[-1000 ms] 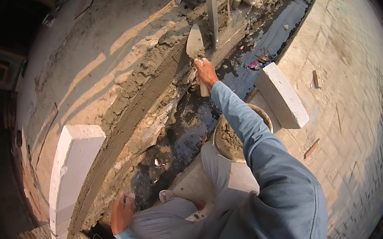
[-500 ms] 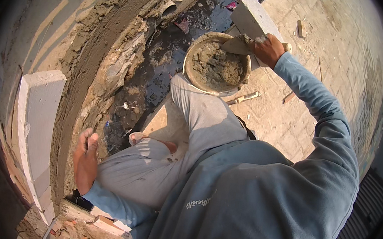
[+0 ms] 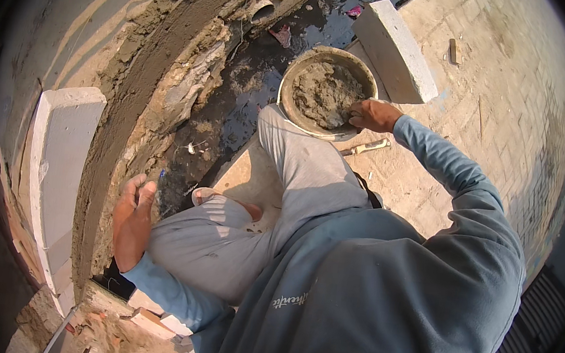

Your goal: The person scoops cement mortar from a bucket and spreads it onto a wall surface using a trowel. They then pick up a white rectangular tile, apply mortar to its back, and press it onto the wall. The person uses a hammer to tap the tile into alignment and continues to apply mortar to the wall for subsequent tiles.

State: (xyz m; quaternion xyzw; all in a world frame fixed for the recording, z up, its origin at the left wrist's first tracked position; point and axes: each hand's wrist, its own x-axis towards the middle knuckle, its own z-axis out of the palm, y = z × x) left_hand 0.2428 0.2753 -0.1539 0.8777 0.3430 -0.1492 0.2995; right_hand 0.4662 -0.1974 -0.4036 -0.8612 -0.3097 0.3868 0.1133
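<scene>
My right hand (image 3: 375,115) is closed on a trowel at the right rim of a bucket (image 3: 283,94) of wet grey mortar (image 3: 322,91). The trowel's blade is down in the mortar and mostly hidden. My left hand (image 3: 132,219) is raised beside my knee, empty, its fingers loosely bent and apart from the thumb. Just left of it runs a long bed of wet mortar (image 3: 118,132) along the top of a low wall. Upright pale blocks (image 3: 68,154) stand at the bed's left side.
A large pale block (image 3: 395,50) lies behind the bucket. On the paving by my leg is a tool with a light handle (image 3: 372,146), and farther off a small wood piece (image 3: 455,51). A ditch of dark water (image 3: 242,103) with a pipe end (image 3: 263,10) lies between wall and paving.
My right hand has come nearer, from the block's side to the bucket's rim, and the trowel's blade has gone down into the mortar. My left hand has barely moved.
</scene>
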